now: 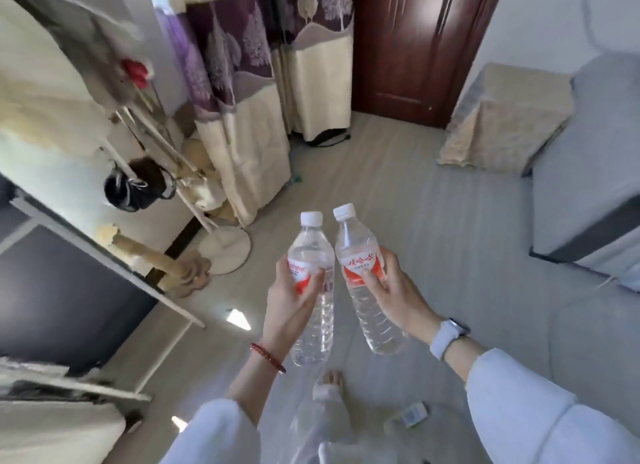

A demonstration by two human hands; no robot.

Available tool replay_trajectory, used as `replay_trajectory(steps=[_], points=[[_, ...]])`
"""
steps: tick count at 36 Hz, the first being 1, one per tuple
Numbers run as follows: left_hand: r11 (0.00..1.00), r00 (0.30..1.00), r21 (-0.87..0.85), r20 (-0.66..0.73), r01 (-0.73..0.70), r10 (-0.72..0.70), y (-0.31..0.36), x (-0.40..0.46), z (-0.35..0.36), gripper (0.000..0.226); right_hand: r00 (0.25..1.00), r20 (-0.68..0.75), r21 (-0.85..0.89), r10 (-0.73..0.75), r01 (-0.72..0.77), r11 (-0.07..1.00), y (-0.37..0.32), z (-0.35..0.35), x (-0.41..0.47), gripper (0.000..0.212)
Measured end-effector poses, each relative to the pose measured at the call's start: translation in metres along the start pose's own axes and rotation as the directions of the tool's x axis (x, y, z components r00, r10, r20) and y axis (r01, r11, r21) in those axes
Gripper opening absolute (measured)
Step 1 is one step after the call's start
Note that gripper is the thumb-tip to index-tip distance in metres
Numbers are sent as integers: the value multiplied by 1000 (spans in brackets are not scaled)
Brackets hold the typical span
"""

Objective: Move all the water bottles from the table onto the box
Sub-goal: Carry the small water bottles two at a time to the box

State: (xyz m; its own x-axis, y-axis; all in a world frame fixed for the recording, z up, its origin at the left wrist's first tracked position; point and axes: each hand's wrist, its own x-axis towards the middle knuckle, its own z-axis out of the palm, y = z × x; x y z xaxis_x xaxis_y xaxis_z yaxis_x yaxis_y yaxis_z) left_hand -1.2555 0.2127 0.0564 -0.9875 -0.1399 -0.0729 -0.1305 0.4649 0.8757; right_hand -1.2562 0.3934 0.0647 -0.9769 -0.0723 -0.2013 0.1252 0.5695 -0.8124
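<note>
Two clear plastic water bottles with white caps and red-and-white labels are held up over the floor (398, 193), each filled with clear water. The left bottle (311, 287) sits in the left hand (291, 301), whose grip wraps its label band; the right bottle (367, 283) sits in the right hand (394, 290), fingers curled round its label. Their shoulders nearly touch, caps tilted apart, bases hanging below the hands.
</note>
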Motion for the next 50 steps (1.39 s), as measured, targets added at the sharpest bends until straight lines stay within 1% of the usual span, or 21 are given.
replay_trajectory(steps=[3,6,10,15,18,22,24,27,31,39,45,48,50], points=[[1000,999,10,45,-25,25,32,71,30,45,998,-48,28,46,-45,999,1,-41,55,59],[999,990,17,130,-51,48,65,133,71,43,986,-117,75,119,-111,991,14,-86,96,51],[993,960,36,263,-110,97,109,209,143,35,952,-219,102,216,-197,975,46,-150,149,43],[987,919,19,367,-159,141,166,292,251,33,907,-309,122,286,-261,958,104,-240,222,44],[982,907,12,387,-187,168,205,340,318,32,889,-344,124,301,-275,953,135,-302,271,46],[985,902,-6,401,-170,158,263,405,399,38,872,-373,137,316,-285,949,166,-389,336,46],[986,900,-29,405,-163,161,290,436,433,40,866,-384,133,320,-291,947,176,-429,367,45],[988,903,-40,400,-150,154,321,479,475,38,859,-382,141,341,-310,940,190,-477,413,45],[989,907,-21,395,-147,143,348,543,525,35,859,-362,178,361,-316,932,214,-527,480,45],[996,908,-37,410,-83,91,384,702,631,40,853,-360,210,377,-320,924,268,-612,643,43],[999,899,-39,436,-31,45,421,829,711,43,846,-355,236,398,-331,914,303,-679,774,54],[1000,899,-20,437,13,-3,438,885,753,45,826,-369,265,425,-345,900,323,-709,826,51],[999,895,-14,445,36,-26,445,917,783,48,811,-379,294,446,-352,889,340,-727,858,53]])
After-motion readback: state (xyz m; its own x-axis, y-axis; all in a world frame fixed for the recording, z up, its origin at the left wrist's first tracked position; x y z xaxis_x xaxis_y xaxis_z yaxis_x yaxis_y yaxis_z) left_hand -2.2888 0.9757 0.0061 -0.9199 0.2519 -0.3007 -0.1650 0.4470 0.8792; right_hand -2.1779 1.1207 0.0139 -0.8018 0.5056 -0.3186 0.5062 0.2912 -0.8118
